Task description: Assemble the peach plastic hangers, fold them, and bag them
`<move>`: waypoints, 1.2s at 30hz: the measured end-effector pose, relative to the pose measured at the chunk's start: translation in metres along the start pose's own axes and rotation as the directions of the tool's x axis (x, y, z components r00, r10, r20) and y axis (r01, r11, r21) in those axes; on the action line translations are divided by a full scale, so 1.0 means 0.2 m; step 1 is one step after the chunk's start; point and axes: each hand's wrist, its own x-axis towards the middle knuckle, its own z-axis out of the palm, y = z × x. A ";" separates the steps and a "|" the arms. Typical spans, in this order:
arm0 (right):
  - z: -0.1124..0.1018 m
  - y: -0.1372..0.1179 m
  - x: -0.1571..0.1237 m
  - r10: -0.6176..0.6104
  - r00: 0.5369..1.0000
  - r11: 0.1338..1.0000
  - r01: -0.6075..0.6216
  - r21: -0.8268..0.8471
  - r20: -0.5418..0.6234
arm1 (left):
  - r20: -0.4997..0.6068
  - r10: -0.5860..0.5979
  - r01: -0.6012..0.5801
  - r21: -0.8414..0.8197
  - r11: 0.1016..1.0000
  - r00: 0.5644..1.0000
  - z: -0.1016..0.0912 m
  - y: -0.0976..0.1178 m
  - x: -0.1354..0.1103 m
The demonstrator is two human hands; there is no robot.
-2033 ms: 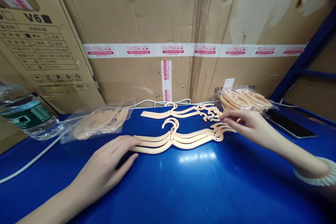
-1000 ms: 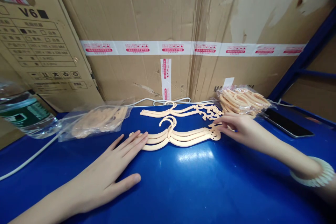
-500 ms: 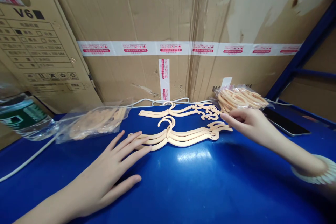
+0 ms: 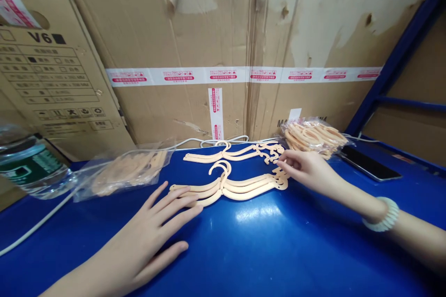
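A small stack of peach plastic hangers (image 4: 233, 185) lies on the blue table (image 4: 265, 246). My left hand (image 4: 153, 232) rests flat, fingers spread, with the fingertips on the stack's left ends. My right hand (image 4: 306, 169), a pale bead bracelet (image 4: 383, 216) on its wrist, pinches with thumb and forefinger at the right ends, where the near stack meets a second row of hangers (image 4: 237, 152) behind it. Which hanger it grips is unclear.
A clear bag of hangers (image 4: 313, 137) sits back right, another bag (image 4: 125, 169) back left. A water bottle (image 4: 31, 167) lies at the far left. A dark phone (image 4: 369, 163) lies right. A white cable (image 4: 38, 222) runs along the back. Cardboard boxes (image 4: 209, 46) wall the rear.
My right hand drew back toward the bag, then returned to the hangers' right ends. My left hand spread its fingers and slid a little over the stack's left ends. The camera tilted up slightly.
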 end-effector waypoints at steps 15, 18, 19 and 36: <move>0.23 0.03 0.44 -0.199 0.949 0.955 0.244 -0.171 0.245 | -0.025 0.156 -0.155 0.049 0.987 0.987 -0.04 0.02 0.00; 0.24 0.01 0.44 -0.170 0.958 0.961 0.213 -0.176 0.233 | -0.044 0.148 -0.146 0.035 0.989 0.988 -0.04 0.03 0.00; 0.24 0.01 0.44 -0.154 0.963 0.965 0.195 -0.177 0.222 | -0.051 0.143 -0.141 0.030 0.989 0.988 -0.03 0.04 0.00; -0.04 -0.05 0.11 -0.080 0.997 0.995 0.079 0.056 0.008 | -0.289 -0.214 0.217 -0.021 0.976 0.933 0.00 0.05 0.03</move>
